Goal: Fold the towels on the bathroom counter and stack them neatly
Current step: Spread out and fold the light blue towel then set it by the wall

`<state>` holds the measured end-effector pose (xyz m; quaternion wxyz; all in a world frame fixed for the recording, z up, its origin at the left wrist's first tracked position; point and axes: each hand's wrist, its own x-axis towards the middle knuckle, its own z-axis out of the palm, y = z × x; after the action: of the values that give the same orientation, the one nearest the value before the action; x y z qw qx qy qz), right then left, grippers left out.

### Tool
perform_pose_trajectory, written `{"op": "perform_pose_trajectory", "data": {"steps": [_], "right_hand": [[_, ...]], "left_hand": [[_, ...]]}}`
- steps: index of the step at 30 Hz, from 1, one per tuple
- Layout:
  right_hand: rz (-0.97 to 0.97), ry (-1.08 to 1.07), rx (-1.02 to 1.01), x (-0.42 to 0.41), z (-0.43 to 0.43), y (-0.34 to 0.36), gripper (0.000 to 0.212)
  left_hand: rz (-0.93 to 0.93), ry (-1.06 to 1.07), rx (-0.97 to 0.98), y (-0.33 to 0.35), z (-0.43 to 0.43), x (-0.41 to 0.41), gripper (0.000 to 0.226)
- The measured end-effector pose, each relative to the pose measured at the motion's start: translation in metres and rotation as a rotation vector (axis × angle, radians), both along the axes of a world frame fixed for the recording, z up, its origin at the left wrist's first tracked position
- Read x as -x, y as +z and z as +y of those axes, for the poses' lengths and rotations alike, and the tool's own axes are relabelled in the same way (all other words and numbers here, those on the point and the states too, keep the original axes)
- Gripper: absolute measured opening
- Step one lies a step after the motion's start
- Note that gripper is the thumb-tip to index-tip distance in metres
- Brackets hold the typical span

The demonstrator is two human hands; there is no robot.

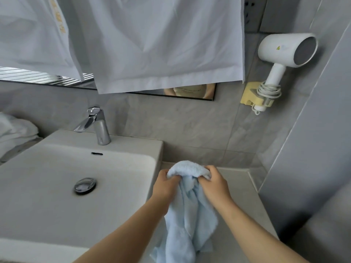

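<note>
The white sink (47, 196) fills my left side, with a chrome faucet (96, 126) at its back edge and a round drain plug (84, 185) in the bowl. Past the sink on the far left lies a heap of white towels (15, 130). A white cloth (161, 44) hangs over most of the mirror (190, 91), leaving only a strip of glass showing below its hem. On the tiled wall to my right a white hair dryer (284, 50) sits in a yellow holder (250, 93), its cord (268, 91) wound round the handle, and a wall socket (248, 10) sits above it.

The dryer carries a small triangular sticker (278, 48) – any text beside it is too small to read. Yellowish print (58, 18) runs down the cloth at upper left, also illegible.

The light blue towel (190, 215) is up off the grey counter (237, 205), just right of the sink. My left hand (167, 185) and right hand (214, 183) each clutch its bunched top edge, fingers curled into the fabric – a short hump of towel arches between them. The rest hangs down crumpled between my forearms and runs out of view at the bottom, so I cannot tell whether it touches the counter.
</note>
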<state>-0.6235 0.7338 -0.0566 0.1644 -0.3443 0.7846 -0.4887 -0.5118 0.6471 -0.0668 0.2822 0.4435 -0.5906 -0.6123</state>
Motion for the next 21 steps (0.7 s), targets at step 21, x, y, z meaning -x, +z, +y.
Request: {"op": "perform_pose_trajectory", "data": {"steps": [21], "right_hand": [[-0.214,0.232,-0.467,-0.036,0.024,-0.095,0.072]], "left_hand": [[-0.605,-0.460,0.085,-0.111,0.009,-0.012,0.057]]}}
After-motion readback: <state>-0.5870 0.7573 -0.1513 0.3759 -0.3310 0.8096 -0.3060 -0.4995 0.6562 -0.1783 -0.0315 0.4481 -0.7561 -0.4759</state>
